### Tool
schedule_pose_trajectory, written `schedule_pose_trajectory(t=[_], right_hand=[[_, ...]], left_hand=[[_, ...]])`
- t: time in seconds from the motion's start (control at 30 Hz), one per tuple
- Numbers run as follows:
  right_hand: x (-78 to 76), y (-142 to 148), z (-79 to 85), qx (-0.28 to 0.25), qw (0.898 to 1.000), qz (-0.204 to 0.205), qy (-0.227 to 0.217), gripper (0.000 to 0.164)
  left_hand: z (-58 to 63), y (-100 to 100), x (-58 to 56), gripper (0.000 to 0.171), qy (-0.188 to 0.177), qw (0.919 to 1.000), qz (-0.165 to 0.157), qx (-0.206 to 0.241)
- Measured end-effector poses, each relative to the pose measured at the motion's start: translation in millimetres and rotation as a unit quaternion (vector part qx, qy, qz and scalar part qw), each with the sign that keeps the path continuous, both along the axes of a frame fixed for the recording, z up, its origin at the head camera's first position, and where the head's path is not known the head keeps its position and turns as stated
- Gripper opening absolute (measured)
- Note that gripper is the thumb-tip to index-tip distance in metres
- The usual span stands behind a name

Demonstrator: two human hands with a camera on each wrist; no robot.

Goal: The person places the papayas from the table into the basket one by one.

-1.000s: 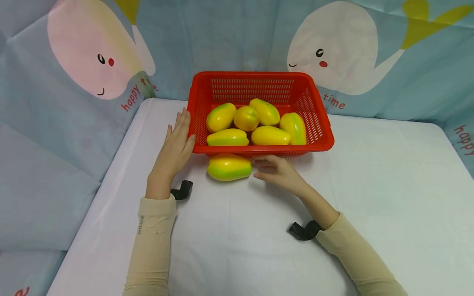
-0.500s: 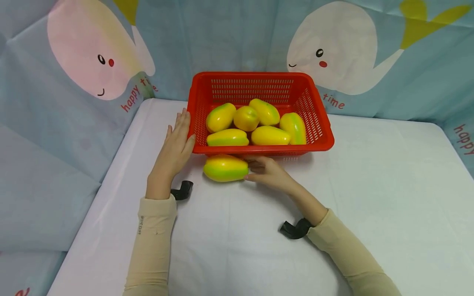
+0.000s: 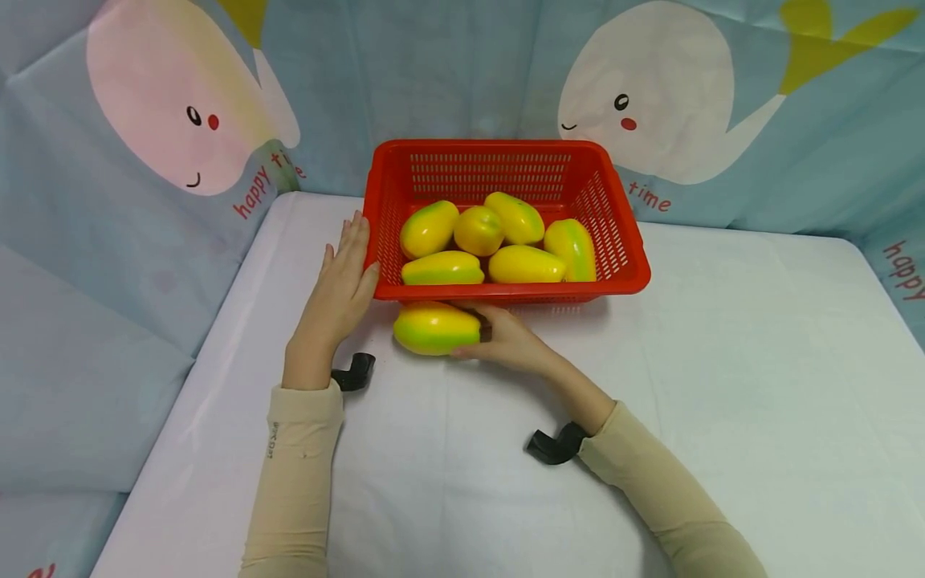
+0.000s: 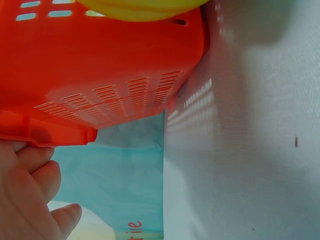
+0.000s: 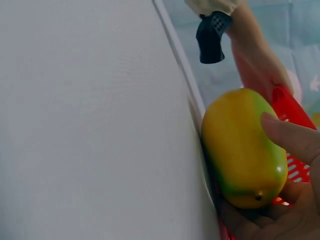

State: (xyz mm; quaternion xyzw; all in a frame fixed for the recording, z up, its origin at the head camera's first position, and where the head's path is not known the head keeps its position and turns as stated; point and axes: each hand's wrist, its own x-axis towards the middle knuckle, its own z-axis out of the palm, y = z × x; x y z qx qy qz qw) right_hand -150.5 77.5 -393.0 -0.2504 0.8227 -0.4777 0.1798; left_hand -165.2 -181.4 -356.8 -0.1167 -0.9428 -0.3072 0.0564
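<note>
My left hand [image 3: 336, 293] lies with straight fingers along the left side of the red plastic basket [image 3: 506, 291]; in the left wrist view, its fingers [image 4: 45, 175] touch the underside of the basket's rim. Just in front of the basket is a glossy yellow-and-green papaya [image 3: 433, 329]. My right hand [image 3: 509, 341] grips the papaya's right end. In the right wrist view, the thumb presses one side of the papaya [image 5: 242, 150] while the other fingers curl behind and under it, partly hidden. Several similar papayas [image 3: 527, 265] lie inside the basket.
The basket stands at the back of a white-covered table [image 3: 759, 361], close to a blue curtain [image 3: 462, 64] printed with whales. A black curved piece [image 3: 354, 372] sits at the left wrist, another [image 3: 556, 445] at the right.
My right hand has moved left, from beside the papaya to a grip round its right end. The papaya has shifted slightly left. My left hand stays at the basket.
</note>
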Motion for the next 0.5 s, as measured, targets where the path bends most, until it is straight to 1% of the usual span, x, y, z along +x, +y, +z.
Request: schedule_pose_trajectory(t=[0.13, 0.33, 0.5], right_hand=[[-0.4, -3.8, -0.5, 0.009, 1.0, -0.009, -0.003, 0.075], [0.6, -4.7, -0.7, 0.002, 1.0, -0.011, -0.002, 0.072], [3.2, -3.5, 4.1, 0.008, 1.0, -0.017, 0.001, 0.07]], left_hand=[[-0.1, -0.3, -0.5, 0.063, 0.0, 1.0, -0.002, -0.001], [-0.6, -0.3, -0.5, 0.063, -0.002, 1.0, 0.001, -0.003], [-0.6, -0.1, -0.6, 0.062, 0.002, 1.0, 0.001, -0.002]])
